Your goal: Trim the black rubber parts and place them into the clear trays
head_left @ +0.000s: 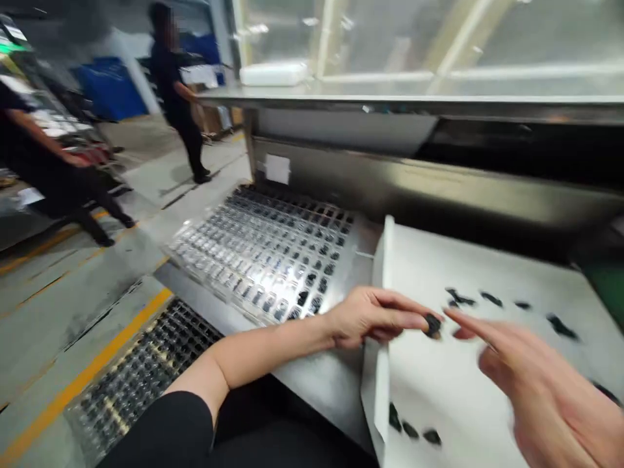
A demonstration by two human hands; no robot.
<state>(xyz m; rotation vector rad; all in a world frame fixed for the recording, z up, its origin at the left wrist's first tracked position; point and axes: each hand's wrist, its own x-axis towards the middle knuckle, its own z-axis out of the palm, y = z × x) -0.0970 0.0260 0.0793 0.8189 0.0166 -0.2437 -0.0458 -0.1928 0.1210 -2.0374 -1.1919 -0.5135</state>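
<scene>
The fingers [407,320] of the left hand [359,318] pinch a black part [432,326], best held softly and steady, over the white tray [453,390], while the blurry right hand [529,367] has its fingers apart just beside it, seemingly bare.

Note that your working zone is bright, whereas the background at upper left is dim, apart from a green glow [13,47] near the corner. Glare whitens much of the clear plastic tray [234,300], and streaked reflections cross the translucent panels [385,39] above. The metal panel [439,182] carries a dull sheen; the recess [541,146] over it lies in deep shadow. The white tray [439,383] is evenly bright. Your right hand [531,370] is smeared by motion blur; your left hand [365,318] is clearer. Observe wide-angle stretching toward the edges and softness on both co-workers [170,97].
</scene>
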